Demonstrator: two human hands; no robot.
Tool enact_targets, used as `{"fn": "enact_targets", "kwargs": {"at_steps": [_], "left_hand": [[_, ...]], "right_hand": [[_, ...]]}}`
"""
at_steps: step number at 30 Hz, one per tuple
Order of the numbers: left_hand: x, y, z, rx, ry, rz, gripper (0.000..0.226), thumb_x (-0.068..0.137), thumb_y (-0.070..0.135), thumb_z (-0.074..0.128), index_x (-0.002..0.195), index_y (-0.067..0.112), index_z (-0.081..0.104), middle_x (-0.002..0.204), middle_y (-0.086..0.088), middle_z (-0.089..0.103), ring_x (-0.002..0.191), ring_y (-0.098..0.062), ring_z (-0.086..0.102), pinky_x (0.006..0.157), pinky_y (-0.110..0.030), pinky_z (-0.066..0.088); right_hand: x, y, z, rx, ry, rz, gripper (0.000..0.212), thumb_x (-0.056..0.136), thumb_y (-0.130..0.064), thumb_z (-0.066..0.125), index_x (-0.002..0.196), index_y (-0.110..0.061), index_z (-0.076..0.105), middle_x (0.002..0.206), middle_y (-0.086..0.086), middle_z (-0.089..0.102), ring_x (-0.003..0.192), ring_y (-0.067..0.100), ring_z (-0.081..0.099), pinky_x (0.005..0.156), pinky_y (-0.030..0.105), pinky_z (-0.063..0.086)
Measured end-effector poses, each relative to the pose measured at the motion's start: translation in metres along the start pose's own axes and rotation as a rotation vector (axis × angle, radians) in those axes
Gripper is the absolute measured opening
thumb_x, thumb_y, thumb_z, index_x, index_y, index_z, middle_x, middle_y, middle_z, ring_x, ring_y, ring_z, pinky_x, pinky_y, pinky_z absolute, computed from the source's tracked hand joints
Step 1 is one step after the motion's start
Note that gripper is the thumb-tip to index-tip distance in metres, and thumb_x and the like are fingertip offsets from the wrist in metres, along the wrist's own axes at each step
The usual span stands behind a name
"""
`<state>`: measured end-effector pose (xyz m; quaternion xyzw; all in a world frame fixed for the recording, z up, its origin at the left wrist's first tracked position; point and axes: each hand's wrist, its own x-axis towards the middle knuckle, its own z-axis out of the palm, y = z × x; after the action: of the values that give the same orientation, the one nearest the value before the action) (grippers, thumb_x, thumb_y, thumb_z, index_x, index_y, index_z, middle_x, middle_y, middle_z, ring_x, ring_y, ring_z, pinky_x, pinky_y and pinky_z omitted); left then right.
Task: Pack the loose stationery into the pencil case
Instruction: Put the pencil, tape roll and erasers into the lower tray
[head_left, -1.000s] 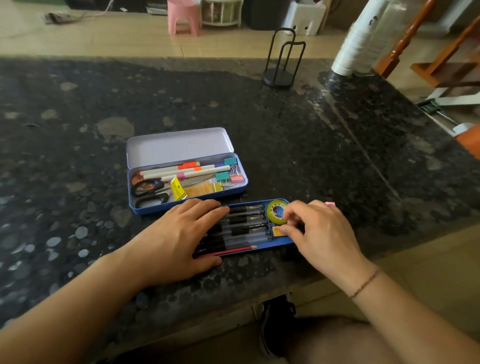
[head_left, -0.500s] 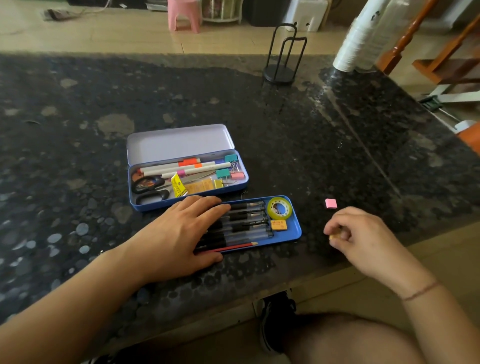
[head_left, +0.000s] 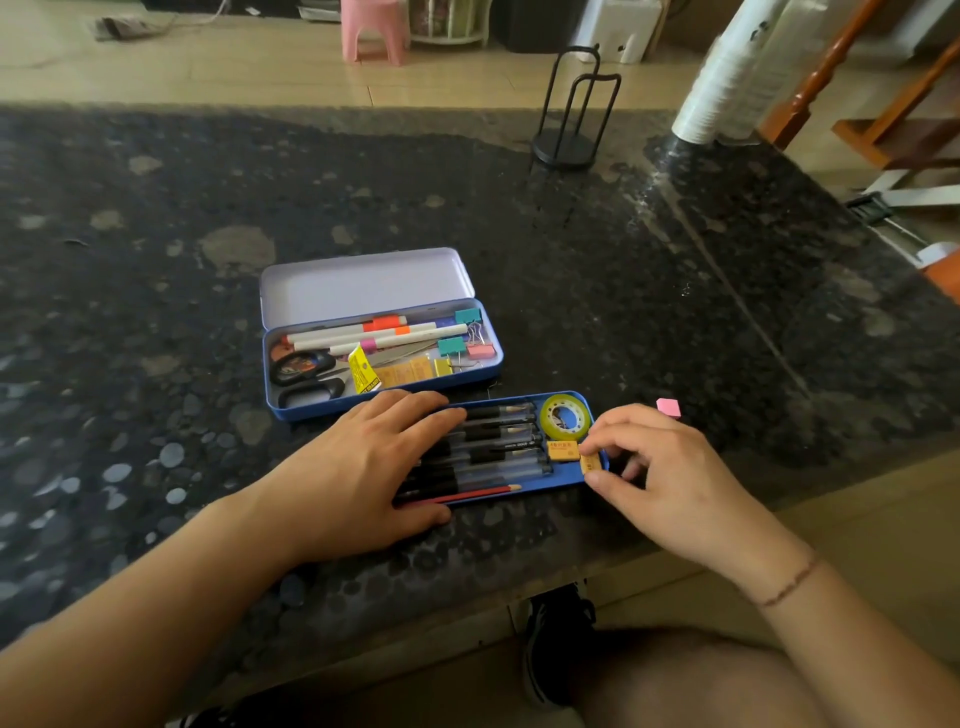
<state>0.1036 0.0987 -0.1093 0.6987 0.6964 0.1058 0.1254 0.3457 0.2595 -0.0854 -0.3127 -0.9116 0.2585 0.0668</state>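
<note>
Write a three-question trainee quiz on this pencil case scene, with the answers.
1. True or false: the left hand lies flat on the pens.
2. What does the right hand pinch? A) tape roll B) small orange eraser C) scissors
3. Which loose item lies on the table beyond the right hand?

Key: 1 true. 2 B, the orange eraser, at the tray edge. 3 the pink eraser.

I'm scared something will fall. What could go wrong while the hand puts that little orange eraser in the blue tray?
1. The right hand pinches the orange eraser right at the end rim of the blue tray; it could drop outside.
2. The tray lies near the table edge, so a nudge might slide it off, though the left hand rests on it.
3. The pink eraser lies loose and may be forgotten.
</note>
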Motion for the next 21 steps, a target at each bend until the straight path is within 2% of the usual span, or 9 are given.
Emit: {"fn": "enact_targets", "kwargs": {"at_steps": [3, 7, 9, 12, 14, 16, 17, 19, 21], "left_hand": [[0.0, 0.0, 0.0, 0.002, -0.002, 0.002, 0.086, 0.078, 0.068, 0.052, 0.148, 0.034, 0.017, 0.152, 0.009, 0.025, 0.138, -0.011, 0.023, 0.114, -0.033, 0.026], [0.001, 0.0, -0.001, -0.004, -0.001, 0.001, 0.086, 0.078, 0.068, 0.053, 0.148, 0.033, 0.017, 0.152, 0.009, 0.025, 0.138, -0.011, 0.023, 0.114, -0.032, 0.025], [0.001, 0.0, 0.0, 0.001, -0.001, 0.002, 0.086, 0.077, 0.067, 0.053, 0.148, 0.033, 0.017, 0.152, 0.009, 0.026, 0.138, -0.012, 0.023, 0.114, -0.032, 0.026], [0.001, 0.001, 0.0, -0.002, 0.002, 0.006, 0.086, 0.077, 0.067, 0.054, 0.148, 0.032, 0.019, 0.152, 0.008, 0.027, 0.138, -0.012, 0.025, 0.114, -0.033, 0.027], [0.001, 0.001, 0.0, -0.002, 0.004, 0.007, 0.086, 0.077, 0.067, 0.054, 0.148, 0.032, 0.019, 0.151, 0.008, 0.028, 0.137, -0.012, 0.025, 0.114, -0.032, 0.027], [0.0, 0.001, -0.001, -0.005, 0.005, 0.006, 0.086, 0.077, 0.067, 0.054, 0.148, 0.032, 0.018, 0.151, 0.008, 0.027, 0.137, -0.012, 0.025, 0.114, -0.031, 0.025], [0.0, 0.001, -0.001, -0.004, 0.006, 0.006, 0.086, 0.077, 0.067, 0.054, 0.148, 0.032, 0.019, 0.151, 0.008, 0.027, 0.137, -0.012, 0.025, 0.114, -0.031, 0.025], [0.001, 0.002, -0.002, -0.002, 0.008, 0.009, 0.086, 0.077, 0.066, 0.055, 0.148, 0.032, 0.019, 0.151, 0.008, 0.028, 0.137, -0.012, 0.026, 0.113, -0.031, 0.026], [0.0, 0.002, -0.002, -0.001, 0.01, 0.007, 0.086, 0.077, 0.066, 0.055, 0.148, 0.032, 0.02, 0.15, 0.007, 0.029, 0.137, -0.012, 0.027, 0.113, -0.031, 0.026]], "right_hand": [[0.001, 0.0, 0.003, -0.014, -0.024, -0.037, 0.015, 0.083, -0.027, 0.07, 0.097, -0.035, 0.07, 0.103, -0.022, 0.049, 0.095, -0.006, 0.051, 0.067, 0.006, 0.038], [0.003, 0.006, 0.005, -0.017, -0.048, -0.034, 0.011, 0.083, -0.028, 0.07, 0.093, -0.031, 0.073, 0.101, -0.022, 0.048, 0.094, -0.003, 0.053, 0.074, 0.01, 0.038], [0.004, 0.009, 0.004, 0.019, -0.046, -0.039, 0.013, 0.081, -0.027, 0.073, 0.093, -0.031, 0.073, 0.101, -0.02, 0.051, 0.095, -0.002, 0.053, 0.074, 0.008, 0.038], [0.005, 0.022, -0.004, 0.095, 0.119, -0.007, 0.016, 0.079, -0.019, 0.075, 0.092, -0.029, 0.074, 0.099, -0.013, 0.058, 0.086, 0.004, 0.055, 0.069, 0.007, 0.037], [0.011, 0.041, -0.011, -0.046, 0.274, 0.09, 0.027, 0.081, -0.012, 0.072, 0.105, -0.023, 0.071, 0.11, -0.005, 0.06, 0.096, 0.011, 0.055, 0.081, 0.013, 0.038], [0.013, 0.057, -0.014, -0.206, 0.26, 0.24, 0.036, 0.083, -0.008, 0.069, 0.118, -0.018, 0.067, 0.125, 0.003, 0.057, 0.114, 0.025, 0.049, 0.096, 0.029, 0.038], [0.013, 0.062, -0.012, -0.228, 0.242, 0.283, 0.036, 0.083, -0.007, 0.069, 0.118, -0.016, 0.067, 0.125, 0.005, 0.057, 0.115, 0.028, 0.048, 0.097, 0.034, 0.038], [0.013, 0.065, -0.01, -0.195, 0.263, 0.293, 0.029, 0.082, -0.006, 0.07, 0.11, -0.013, 0.069, 0.114, 0.006, 0.06, 0.099, 0.026, 0.055, 0.087, 0.033, 0.044], [0.011, 0.059, -0.008, -0.15, 0.31, 0.268, 0.02, 0.085, -0.007, 0.068, 0.105, -0.01, 0.07, 0.105, 0.005, 0.06, 0.083, 0.019, 0.057, 0.077, 0.027, 0.043]]}}
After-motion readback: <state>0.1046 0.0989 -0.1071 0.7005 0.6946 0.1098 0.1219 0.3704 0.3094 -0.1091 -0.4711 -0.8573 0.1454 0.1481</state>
